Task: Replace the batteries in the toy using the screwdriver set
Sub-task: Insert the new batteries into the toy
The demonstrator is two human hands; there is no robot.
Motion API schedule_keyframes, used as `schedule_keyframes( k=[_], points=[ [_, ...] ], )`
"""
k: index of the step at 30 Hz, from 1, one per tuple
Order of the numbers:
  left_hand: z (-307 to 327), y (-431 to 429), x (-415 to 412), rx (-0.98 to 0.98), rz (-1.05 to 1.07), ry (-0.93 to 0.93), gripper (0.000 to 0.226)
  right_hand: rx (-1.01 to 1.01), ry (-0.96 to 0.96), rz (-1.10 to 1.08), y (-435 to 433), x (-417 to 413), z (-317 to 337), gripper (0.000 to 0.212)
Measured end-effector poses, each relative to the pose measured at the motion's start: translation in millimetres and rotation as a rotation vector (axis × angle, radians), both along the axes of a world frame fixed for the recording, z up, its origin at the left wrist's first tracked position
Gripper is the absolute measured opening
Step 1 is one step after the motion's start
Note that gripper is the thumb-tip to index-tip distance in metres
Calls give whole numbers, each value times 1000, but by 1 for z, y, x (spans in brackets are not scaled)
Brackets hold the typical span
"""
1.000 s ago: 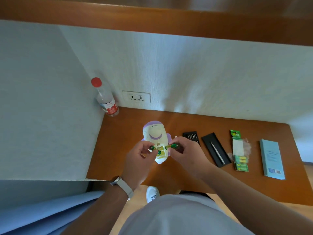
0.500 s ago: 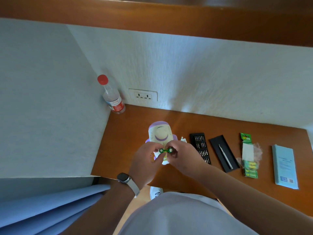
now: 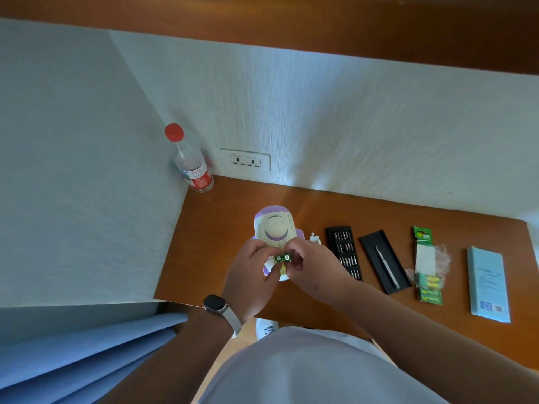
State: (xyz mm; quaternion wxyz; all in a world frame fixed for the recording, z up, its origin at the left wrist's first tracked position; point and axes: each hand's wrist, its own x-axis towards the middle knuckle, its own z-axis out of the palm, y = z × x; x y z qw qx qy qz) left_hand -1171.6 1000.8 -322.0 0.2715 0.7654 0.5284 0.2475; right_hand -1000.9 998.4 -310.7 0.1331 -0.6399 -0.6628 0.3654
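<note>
A cream and purple toy (image 3: 274,227) lies on the wooden desk (image 3: 221,228), its lower half hidden under my hands. Two green batteries (image 3: 282,258) are held side by side above it, their round ends facing the camera. My left hand (image 3: 250,275) pinches them from the left and my right hand (image 3: 312,265) from the right. The black bit tray (image 3: 345,252) of the screwdriver set lies just right of my right hand. Beside it is a black lid with the slim metal screwdriver (image 3: 385,266). A small white part (image 3: 314,237) rests by the toy.
A green pack of new batteries (image 3: 427,269), torn open, and a pale blue booklet (image 3: 488,284) lie at the right. A red-capped water bottle (image 3: 189,161) stands in the back left corner by a wall socket (image 3: 245,161). White walls close the left and back.
The two batteries, first held apart one in each hand, have been brought together and turned end-on between both hands. The camera has dipped slightly toward the desk.
</note>
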Motion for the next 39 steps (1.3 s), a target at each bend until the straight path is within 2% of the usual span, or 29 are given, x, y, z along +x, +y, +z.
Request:
schedule_keyframes(
  k=[6, 11, 15, 19, 24, 29, 39],
  points=[
    [-1, -3, -1, 39, 7, 24, 22, 45, -48, 23, -5, 4, 6, 16],
    [8, -4, -3, 175, -66, 82, 18, 177, -126, 60, -19, 17, 17, 22],
    [17, -11, 5, 294, -181, 111, 20, 264, -233, 105, -32, 35, 21, 32],
    [19, -18, 18, 352, -332, 145, 24, 272, -322, 60, -45, 53, 21, 40],
    [18, -21, 53, 326, -423, 185, 37, 243, -378, -29, -68, 82, 19, 49],
    [17, -25, 95, 317, -472, 215, 38, 199, -423, -64, -94, 122, 14, 43],
    [1, -48, 193, 288, -576, 377, 32, 132, -424, -111, -136, 225, 3, 45]
  ],
)
